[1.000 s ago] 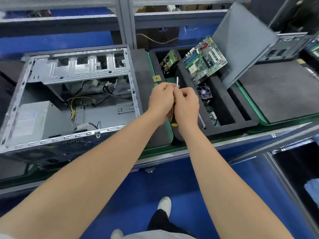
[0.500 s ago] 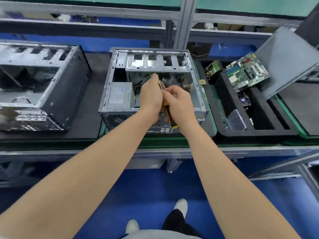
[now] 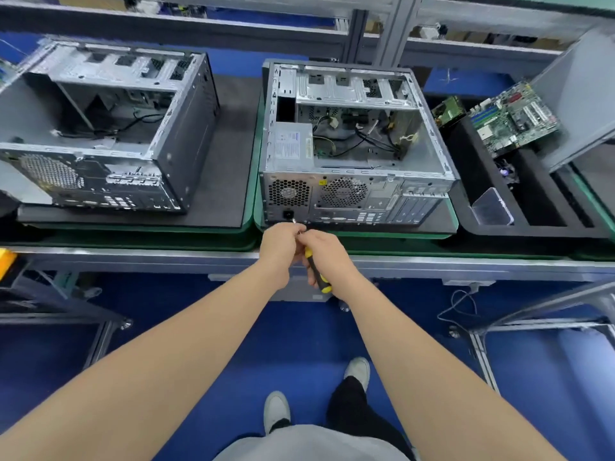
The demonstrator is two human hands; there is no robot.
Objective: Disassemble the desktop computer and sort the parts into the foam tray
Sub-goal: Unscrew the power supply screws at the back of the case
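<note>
An open desktop case lies on a green-edged mat, rear panel toward me, with a power supply and loose cables inside. My right hand grips a yellow-and-black screwdriver. My left hand pinches the screwdriver's metal tip near the case's lower rear edge, by the power socket. To the right stands the black foam tray holding a green motherboard, a small card and a clear plastic box.
A second opened case lies on the mat at the left. A grey side panel leans over the tray at the far right. Metal bench rails run along the front; blue floor lies below.
The view has swung left from the foam tray to the case. Both hands, still together on the screwdriver, have pulled back from over the case interior to its near rear edge.
</note>
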